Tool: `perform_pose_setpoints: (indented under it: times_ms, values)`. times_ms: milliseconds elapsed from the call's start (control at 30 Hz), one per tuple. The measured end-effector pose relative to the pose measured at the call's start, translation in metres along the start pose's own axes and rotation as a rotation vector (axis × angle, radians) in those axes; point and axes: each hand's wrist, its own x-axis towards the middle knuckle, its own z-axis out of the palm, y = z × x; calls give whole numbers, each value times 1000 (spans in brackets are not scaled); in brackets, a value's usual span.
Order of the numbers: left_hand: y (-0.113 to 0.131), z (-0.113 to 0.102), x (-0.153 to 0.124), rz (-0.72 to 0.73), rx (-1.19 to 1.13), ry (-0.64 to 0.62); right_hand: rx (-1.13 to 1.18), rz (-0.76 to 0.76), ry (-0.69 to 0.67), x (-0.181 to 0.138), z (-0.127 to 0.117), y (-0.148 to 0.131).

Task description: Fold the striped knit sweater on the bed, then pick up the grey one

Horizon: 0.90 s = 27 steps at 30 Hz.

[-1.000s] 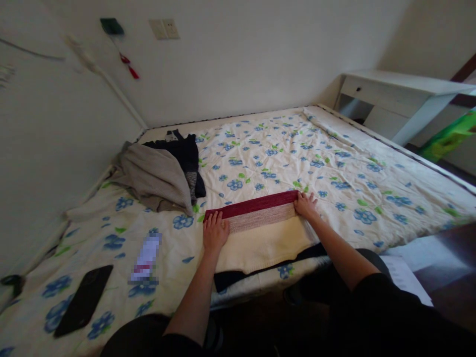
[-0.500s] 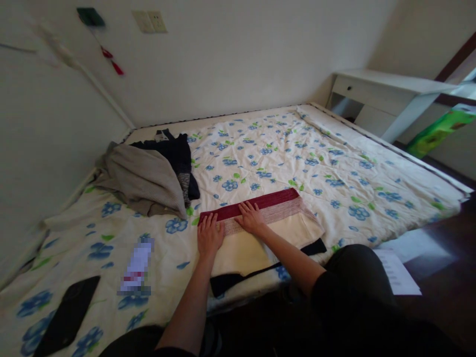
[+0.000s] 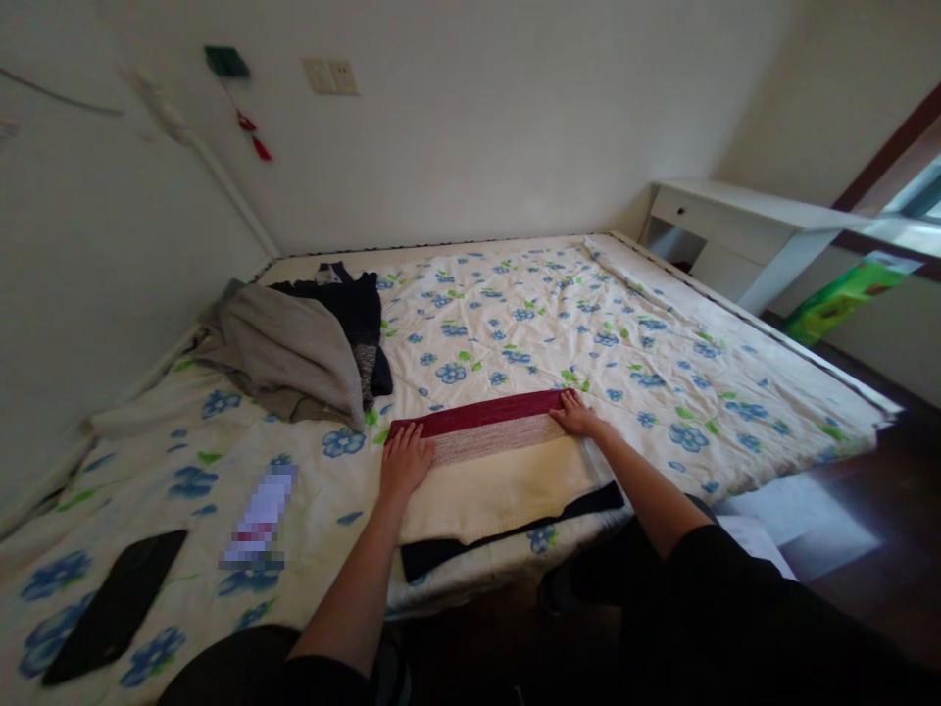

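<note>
My left hand (image 3: pixel 404 458) lies flat, palm down, fingers spread and open, on the left end of the folded garment (image 3: pixel 500 471). My right hand (image 3: pixel 575 417) lies flat too, fingers stretched out and open, on the right end of the dark red band (image 3: pixel 477 415) that runs along the garment's far edge. Neither hand grips anything; both only press on the cloth. The 2 hands sit well apart, 1 at each end of the band.

The garment lies on the bed (image 3: pixel 735 392) near its front edge, just in front of me. It shows 3 zones: the red band farthest from me, a paler woven strip beside it, then a cream part nearer me. A dark layer (image 3: pixel 515 534) peeks out from under the cream part along the near edge.

The bed wears a quilt with blue flowers and green leaves. To the left of my left hand, near the wall, a grey garment (image 3: pixel 294 358) lies heaped, with a dark garment (image 3: pixel 360 314) touching it behind. Nearer me on the left lie a small blurred packet (image 3: pixel 257 520) and a black flat object (image 3: pixel 110 608), apart from each other. A white desk (image 3: pixel 742 230) stands beyond the bed's far right corner, and a green box (image 3: pixel 838 299) leans beside it.
</note>
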Motion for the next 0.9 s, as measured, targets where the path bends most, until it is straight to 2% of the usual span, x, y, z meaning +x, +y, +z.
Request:
perform_pose_setpoints:
  times_ms: [100, 167, 267, 333, 433, 533, 600, 667, 767, 900]
  values:
    - [-13, -11, -1, 5, 2, -157, 39, -51, -44, -7, -3, 6]
    - [-25, -20, -12, 70, 10, -229, 52, -116, -75, -19, -2, 16]
    - [-41, -34, -42, 178, 19, -313, 32, -167, -114, -45, 6, 33]
    - [-45, -44, -65, 196, 35, -357, 9, -158, -106, -66, 12, 39]
    - [-40, -62, -100, 228, 24, -313, -17, -170, 4, -100, 20, 37]
    - [-26, -79, -132, 267, -59, -252, -11, -313, 175, -133, 24, 29]
    - [-16, -87, -150, 298, -100, -319, 28, -419, 237, -154, 27, 25]
    - [-5, -93, -165, 340, -103, -414, 62, -472, 203, -172, 32, 24]
    - [7, -96, -177, 384, -51, -459, 57, -429, 99, -190, 39, 31]
    - [-1, -102, -173, 392, 5, -486, 79, -120, 158, -194, 44, 54]
